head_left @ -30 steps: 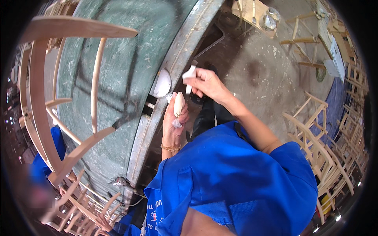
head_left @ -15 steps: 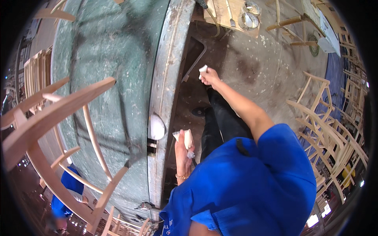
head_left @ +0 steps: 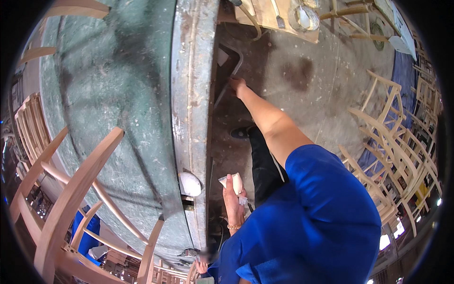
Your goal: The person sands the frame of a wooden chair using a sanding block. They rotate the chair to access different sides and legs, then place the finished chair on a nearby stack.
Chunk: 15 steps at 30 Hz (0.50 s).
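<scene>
**Workshop bench, both our hands off its right edge**

Green and scuffed, our bench (head_left: 118, 94) carries an unfinished wooden chair (head_left: 71, 203) at left. A white lump (head_left: 190, 183) sits on its metal rim. Just beside it, our left hand (head_left: 234, 201) has its grip closed around a pale cloth wad (head_left: 235, 182). Farther right, our right hand (head_left: 238, 86) reaches low toward the concrete floor (head_left: 321, 85); whether its grip is open or closed, we cannot tell.
</scene>
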Each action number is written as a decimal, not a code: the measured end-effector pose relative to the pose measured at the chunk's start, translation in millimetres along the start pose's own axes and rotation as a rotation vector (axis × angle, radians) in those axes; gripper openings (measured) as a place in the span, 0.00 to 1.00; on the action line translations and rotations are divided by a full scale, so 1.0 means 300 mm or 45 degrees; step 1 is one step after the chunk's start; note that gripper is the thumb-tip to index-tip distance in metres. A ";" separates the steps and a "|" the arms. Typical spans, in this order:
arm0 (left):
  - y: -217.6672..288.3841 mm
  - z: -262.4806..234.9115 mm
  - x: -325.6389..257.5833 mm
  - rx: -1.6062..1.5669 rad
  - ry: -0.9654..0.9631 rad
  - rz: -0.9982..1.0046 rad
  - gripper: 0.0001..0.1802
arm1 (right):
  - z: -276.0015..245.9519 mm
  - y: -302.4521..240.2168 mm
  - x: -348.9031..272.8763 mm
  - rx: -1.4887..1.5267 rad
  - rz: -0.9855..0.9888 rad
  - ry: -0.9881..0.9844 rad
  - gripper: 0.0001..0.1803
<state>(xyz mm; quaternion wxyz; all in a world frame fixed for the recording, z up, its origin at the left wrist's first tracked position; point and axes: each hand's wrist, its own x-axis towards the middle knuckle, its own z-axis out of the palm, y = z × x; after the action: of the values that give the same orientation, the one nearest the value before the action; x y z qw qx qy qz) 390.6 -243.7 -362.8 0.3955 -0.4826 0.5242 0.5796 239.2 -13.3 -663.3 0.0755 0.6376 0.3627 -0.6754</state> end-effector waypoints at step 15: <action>0.014 0.057 0.022 0.205 0.019 0.004 0.20 | -0.284 -0.197 0.157 -0.783 -0.453 0.190 0.25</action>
<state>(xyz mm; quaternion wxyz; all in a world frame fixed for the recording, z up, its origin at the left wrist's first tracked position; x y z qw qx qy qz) 382.5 -227.6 -368.7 0.4283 -0.4527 0.5728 0.5324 266.3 96.5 -676.6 0.1183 0.5596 0.6586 -0.4890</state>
